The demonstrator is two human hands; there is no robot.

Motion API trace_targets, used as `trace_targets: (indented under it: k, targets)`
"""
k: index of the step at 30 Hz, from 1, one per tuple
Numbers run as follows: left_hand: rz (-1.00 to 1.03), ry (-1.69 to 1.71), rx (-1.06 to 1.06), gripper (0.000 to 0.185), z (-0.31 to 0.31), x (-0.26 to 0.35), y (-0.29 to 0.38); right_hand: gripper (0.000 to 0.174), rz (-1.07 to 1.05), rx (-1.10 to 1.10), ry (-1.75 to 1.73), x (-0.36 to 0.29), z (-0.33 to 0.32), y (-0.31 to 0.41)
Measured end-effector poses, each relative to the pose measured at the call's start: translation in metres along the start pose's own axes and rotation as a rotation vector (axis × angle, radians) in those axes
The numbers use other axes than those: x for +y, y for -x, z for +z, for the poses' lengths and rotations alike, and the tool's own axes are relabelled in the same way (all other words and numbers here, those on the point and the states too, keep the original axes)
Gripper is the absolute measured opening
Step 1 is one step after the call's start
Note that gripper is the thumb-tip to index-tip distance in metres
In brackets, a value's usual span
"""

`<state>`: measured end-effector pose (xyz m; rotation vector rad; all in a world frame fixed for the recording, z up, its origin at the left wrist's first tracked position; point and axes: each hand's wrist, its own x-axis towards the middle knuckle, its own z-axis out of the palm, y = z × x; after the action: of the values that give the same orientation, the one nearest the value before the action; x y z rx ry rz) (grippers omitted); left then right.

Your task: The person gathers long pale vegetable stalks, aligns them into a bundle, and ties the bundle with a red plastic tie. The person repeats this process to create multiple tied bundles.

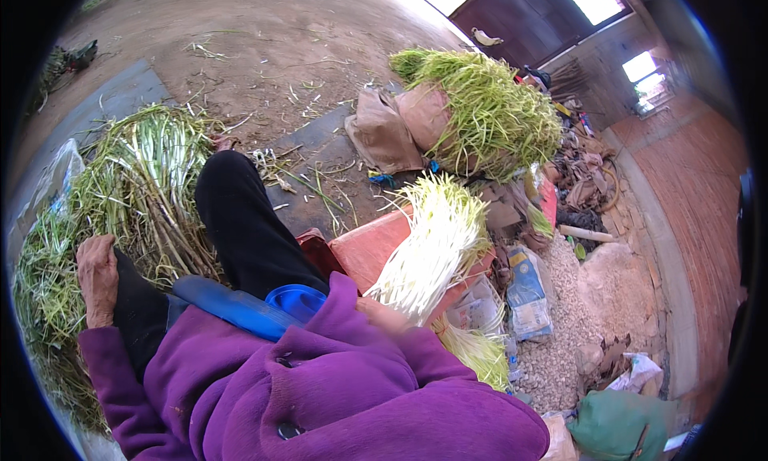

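My right hand (382, 316), blurred and partly covered by the purple sleeve, is at the pale lower ends of a bundle of white-stemmed, yellow-green stalks (429, 245). Its fingers are hidden, so a grip cannot be made out. Under the bundle is a red board or low stool top (375, 236). On the far left, my left hand (98, 275) is by my black-trousered knee with its fingers curled; their tips are out of sight. Right beside it spreads a large heap of long-stemmed greens (159, 155), some with brownish roots or stems.
A big mound of trimmed greens (495, 110) sits beyond the board, near brown sacking (384, 131). Another tied bundle (474, 353) lies by my right elbow. A blue-and-white bag (528, 293), gravel (546, 341) and a green sack (621, 425) are at right.
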<state>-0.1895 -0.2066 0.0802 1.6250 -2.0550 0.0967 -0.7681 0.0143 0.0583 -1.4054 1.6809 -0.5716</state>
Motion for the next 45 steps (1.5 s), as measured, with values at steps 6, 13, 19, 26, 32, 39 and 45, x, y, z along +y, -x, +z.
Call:
trace_targets:
  k: [6,13,19,26,32,39,45]
  targets:
    - [-0.001,-0.003,0.013,0.02,-0.014,0.014,-0.001,0.032,-0.104,0.009,0.281,-0.006,0.003,-0.01]
    - [0.009,0.025,0.046,0.016,-0.029,0.025,-0.004,0.032,-0.208,0.024,0.455,-0.002,0.002,-0.004]
    - [0.026,-0.063,0.114,0.018,-0.029,0.01,-0.002,0.032,-0.258,0.068,0.544,-0.013,-0.002,-0.002]
    - [0.037,0.045,-0.02,0.024,0.007,-0.044,0.003,0.048,-0.463,0.354,0.525,-0.038,-0.012,0.006]
    - [0.04,-0.017,-0.098,0.029,0.029,-0.08,0.01,0.035,-0.538,0.479,0.452,-0.051,-0.022,0.008]
    - [0.045,-0.038,-0.108,0.028,0.032,-0.079,0.01,0.021,-0.506,0.646,0.331,-0.065,-0.038,0.005]
    - [0.04,-0.061,-0.113,0.026,0.027,-0.065,0.006,0.02,-0.608,0.728,0.262,-0.103,-0.059,-0.003]
